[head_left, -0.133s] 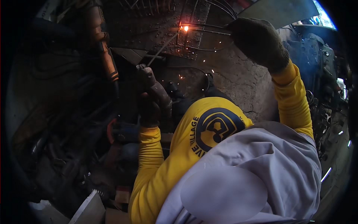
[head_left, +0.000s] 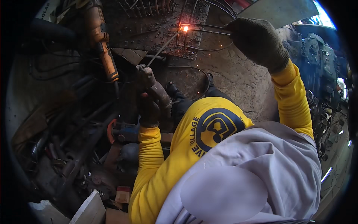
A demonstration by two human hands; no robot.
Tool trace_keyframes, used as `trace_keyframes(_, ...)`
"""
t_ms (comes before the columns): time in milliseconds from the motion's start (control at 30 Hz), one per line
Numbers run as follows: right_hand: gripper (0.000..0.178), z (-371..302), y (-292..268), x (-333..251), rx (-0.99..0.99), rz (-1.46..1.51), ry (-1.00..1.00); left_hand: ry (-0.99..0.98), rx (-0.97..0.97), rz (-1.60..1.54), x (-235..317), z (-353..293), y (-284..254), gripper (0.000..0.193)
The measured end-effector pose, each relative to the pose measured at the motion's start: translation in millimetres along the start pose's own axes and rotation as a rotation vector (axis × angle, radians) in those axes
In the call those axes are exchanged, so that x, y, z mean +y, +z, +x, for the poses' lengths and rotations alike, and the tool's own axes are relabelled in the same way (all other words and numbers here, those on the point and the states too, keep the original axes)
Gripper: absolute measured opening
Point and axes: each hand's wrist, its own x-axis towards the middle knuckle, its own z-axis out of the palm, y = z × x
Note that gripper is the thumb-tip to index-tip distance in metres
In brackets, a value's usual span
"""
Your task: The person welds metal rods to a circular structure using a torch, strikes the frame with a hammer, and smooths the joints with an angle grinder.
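Observation:
My left hand, dark in the shadow, is closed around a worn electrode holder. From its jaws a thin welding electrode slants up to the right. At the electrode's far tip a bright orange-white arc burns against crossing thin metal rods. My right hand, in a brown knitted glove, is closed on the right ends of the thin rods that run to the arc. The rod frame lies over a dark, speckled metal plate.
An orange-and-black angle grinder lies left of the plate, its cord trailing. Cracked concrete floor and a cable loop are below the rods. Engine-like machinery stands at right. Tools and scrap clutter the lower left, near a small box.
The surroundings look brighter now, and fewer sparks are flying below the arc. Both hands, the electrode and the rods hold nearly the same places.

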Motion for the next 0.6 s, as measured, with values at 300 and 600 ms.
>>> trace_keyframes(300, 0.019, -0.2, -4.5, -5.6, -0.098, -0.042, 0.103, 0.222, 0.031, -0.014, -5.2, 5.9, -2.2, 0.036)
trace_keyframes(600, 0.027, -39.1, -13.1, 44.3, -0.029, -0.291, -0.138, -0.117, -0.094, 0.124, 7.3, -8.0, 0.2, 0.036)
